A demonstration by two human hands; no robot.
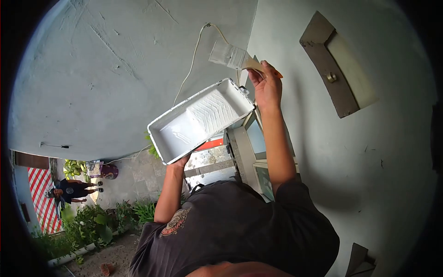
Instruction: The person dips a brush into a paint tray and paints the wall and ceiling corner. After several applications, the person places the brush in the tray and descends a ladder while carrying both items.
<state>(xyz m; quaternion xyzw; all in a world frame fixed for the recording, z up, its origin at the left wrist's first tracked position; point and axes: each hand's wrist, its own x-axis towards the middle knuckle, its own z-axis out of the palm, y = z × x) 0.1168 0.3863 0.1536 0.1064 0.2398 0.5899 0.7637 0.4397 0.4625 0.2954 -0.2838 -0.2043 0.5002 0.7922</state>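
Note:
A white paint tray (173,131) with a ribbed slope is held up in front of my chest. White paint coats its well and ridges. My left hand (181,161) grips the tray at its lower edge, with most of the fingers hidden beneath it. Beyond the tray's far end, my right hand (266,85) holds a wide paintbrush (254,64) by its handle. White paint covers the bristles (227,54), which point toward the wall and stay apart from the tray.
A pale wall (115,60) carries a loose white cable (191,62). Brown-framed openings (330,74) sit in the other wall. Below are a metal ladder-like surface (210,159) and window panels (256,136). Another person (76,190) stands far off near plants (97,224) and a purple bucket (109,171).

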